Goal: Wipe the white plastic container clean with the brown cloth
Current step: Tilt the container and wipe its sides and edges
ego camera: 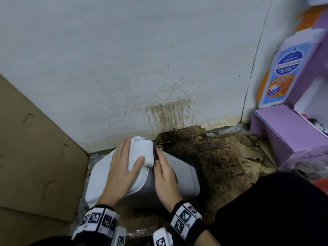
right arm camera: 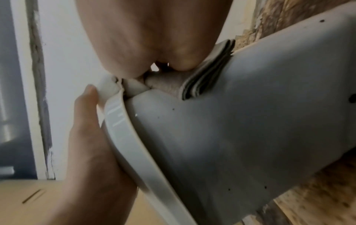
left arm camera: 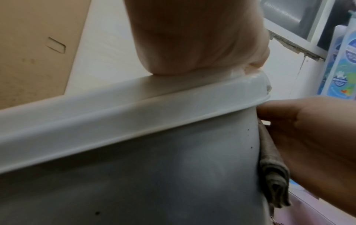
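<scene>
The white plastic container (ego camera: 184, 176) lies on its side on the floor, its grey wall speckled with dark spots. Its white lid (ego camera: 99, 176) faces left. My left hand (ego camera: 124, 157) rests flat on the lid, the thumb against the white latch (ego camera: 142, 148). My right hand (ego camera: 160, 160) lies flat on the upper wall just behind the rim, its straight fingers pressing the folded brown cloth (right arm camera: 208, 76) onto the plastic. The cloth (left arm camera: 273, 170) sticks out from under the palm in the left wrist view. Most of the cloth is hidden under my hand in the head view.
A brown cardboard box (ego camera: 35, 148) stands close on the left. A stained white wall (ego camera: 168, 112) is right behind the container. Dirty, torn cardboard (ego camera: 221, 157) covers the floor. A purple box (ego camera: 284, 132) and a wash bottle (ego camera: 282, 73) stand at the right. My dark-clothed leg (ego camera: 275, 210) is lower right.
</scene>
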